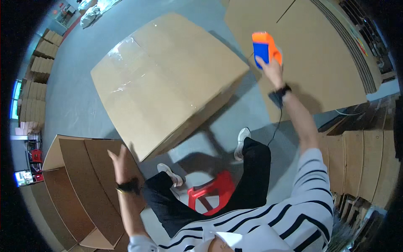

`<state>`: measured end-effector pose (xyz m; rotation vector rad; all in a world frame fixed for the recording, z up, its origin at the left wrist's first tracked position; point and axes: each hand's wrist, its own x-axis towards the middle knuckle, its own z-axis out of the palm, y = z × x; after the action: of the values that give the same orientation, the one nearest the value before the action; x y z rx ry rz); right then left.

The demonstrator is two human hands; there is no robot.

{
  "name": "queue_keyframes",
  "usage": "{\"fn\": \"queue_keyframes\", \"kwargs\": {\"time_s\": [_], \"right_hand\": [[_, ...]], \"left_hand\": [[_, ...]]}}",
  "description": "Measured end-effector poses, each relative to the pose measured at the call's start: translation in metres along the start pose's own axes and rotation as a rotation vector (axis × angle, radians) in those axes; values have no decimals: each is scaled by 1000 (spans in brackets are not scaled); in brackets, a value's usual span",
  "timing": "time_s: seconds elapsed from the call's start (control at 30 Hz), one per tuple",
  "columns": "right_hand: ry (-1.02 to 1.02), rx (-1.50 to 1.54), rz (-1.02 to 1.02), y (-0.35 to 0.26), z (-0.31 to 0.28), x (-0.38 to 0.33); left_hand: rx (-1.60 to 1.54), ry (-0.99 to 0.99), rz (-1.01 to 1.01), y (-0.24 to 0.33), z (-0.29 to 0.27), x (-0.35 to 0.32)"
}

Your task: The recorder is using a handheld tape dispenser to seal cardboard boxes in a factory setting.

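Note:
A large closed cardboard box (168,80) sits in front of me, with shiny strips of clear tape across its upper left part. My right hand (273,72) is closed round an orange-and-blue tape dispenser (261,49), held out to the right of the box over flat cardboard. Beside the box's near left corner is my left hand (121,164), thumb and fingers apart, with nothing in it. Whether its fingertips touch the box, I cannot tell.
An open brown carton (79,185) stands at the lower left. Stacked flat cardboard sheets (319,63) lie to the right, with more cardboard (357,164) nearer me. A red plastic stool (218,191) is between my legs. Stacks of cardboard (35,88) line the far left.

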<state>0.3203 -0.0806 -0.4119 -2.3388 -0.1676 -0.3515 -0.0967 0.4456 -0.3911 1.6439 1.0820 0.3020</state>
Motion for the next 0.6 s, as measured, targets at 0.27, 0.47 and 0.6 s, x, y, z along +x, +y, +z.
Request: {"fn": "queue_keyframes", "kwargs": {"time_s": [0.27,0.47,0.6], "right_hand": [[-312,33,200,28,114,62],[-400,501,421,-6,103,-50],[-342,462,418,-31,84,-91]], "left_hand": [[-263,360,-62,-108,15,9],[-227,159,32,-83,-48,125],[-302,-137,-170,-80,-52,188]]}}
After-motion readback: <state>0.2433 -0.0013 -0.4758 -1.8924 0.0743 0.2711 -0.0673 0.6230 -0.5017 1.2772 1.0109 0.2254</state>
